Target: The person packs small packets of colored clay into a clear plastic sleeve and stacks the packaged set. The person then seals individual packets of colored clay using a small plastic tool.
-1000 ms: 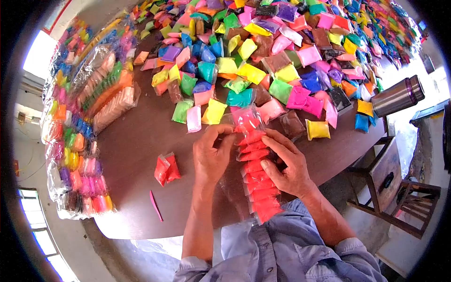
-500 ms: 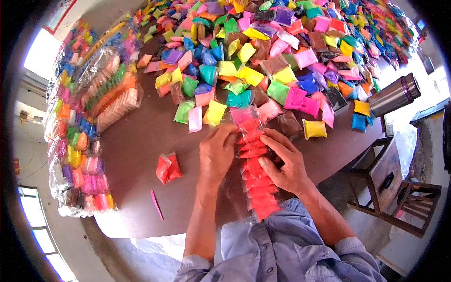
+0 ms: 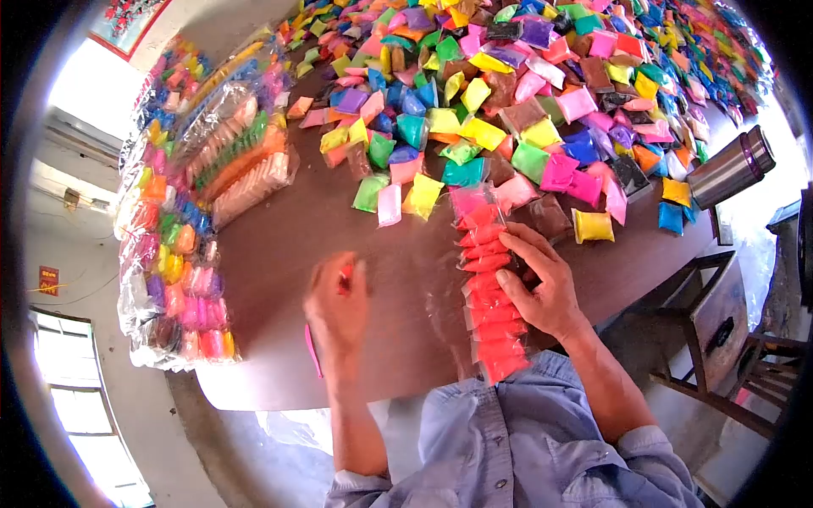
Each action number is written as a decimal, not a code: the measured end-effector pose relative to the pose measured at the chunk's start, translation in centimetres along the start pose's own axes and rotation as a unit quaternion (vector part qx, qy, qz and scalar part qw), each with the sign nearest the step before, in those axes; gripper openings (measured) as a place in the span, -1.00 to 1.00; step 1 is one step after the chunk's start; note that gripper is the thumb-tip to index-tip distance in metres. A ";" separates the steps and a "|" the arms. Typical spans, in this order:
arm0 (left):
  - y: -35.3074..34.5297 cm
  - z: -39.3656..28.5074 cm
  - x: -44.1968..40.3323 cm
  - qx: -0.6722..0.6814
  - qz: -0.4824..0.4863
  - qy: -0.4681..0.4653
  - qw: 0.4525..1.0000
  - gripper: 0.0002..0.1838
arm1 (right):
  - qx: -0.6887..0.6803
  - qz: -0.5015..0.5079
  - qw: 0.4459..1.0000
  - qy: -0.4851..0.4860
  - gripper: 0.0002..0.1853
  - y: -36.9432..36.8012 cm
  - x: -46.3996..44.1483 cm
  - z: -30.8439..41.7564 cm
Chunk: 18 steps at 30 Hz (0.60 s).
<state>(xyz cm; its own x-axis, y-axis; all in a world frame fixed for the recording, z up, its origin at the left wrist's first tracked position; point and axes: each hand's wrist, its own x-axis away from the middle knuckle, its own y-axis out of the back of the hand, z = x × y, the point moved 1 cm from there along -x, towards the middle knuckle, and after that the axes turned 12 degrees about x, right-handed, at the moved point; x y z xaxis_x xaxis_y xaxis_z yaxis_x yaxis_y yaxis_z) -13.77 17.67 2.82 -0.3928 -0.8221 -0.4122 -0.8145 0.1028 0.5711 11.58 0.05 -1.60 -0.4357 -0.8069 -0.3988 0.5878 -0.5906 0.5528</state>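
Note:
A long row of overlapping red packets [image 3: 491, 292] lies from the pile's near edge toward the shirt. My right hand [image 3: 542, 284] rests against the row's right side, thumb and fingers apart around its edge. Off to the left, my left hand [image 3: 337, 300] is closed over the spot of the loose red packets, slightly blurred, with a bit of red [image 3: 345, 279] showing between its fingers. Most of that red item is hidden by the hand. A thin pink tool [image 3: 313, 351] lies on the table just below and left of it.
A large pile of coloured packets [image 3: 483, 133] covers the table's far part. Clear bags of sorted packets [image 3: 182, 288] line the left edge. A steel flask [image 3: 728, 172] stands at the right, near a wooden chair [image 3: 720, 322].
My left hand has left the row and moved left onto the loose red packets, closing there. My right hand stays by the row. The view has shifted, moving the table contents rightward.

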 end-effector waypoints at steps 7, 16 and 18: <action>3.9 3.1 1.1 -0.201 0.019 0.047 0.978 -0.74 | -0.018 0.002 1.000 -0.017 -0.48 0.0 -0.1 0.4; 4.8 -0.9 -0.3 0.062 -0.049 0.127 0.989 -0.82 | -0.023 0.002 0.999 -0.025 -0.49 0.0 0.0 0.4; 2.1 -2.3 -0.9 0.161 -0.046 0.161 0.973 -0.80 | -0.010 0.004 1.000 -0.027 -0.49 0.0 0.0 0.4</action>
<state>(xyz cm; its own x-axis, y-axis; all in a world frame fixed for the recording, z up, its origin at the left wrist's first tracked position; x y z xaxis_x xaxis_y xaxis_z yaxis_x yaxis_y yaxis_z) -14.13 17.28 6.00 -0.2006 -0.9634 -0.1776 -0.9514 0.1484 0.2698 11.35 0.04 -1.30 -0.4661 -0.8107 -0.3543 0.6046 -0.5842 0.5414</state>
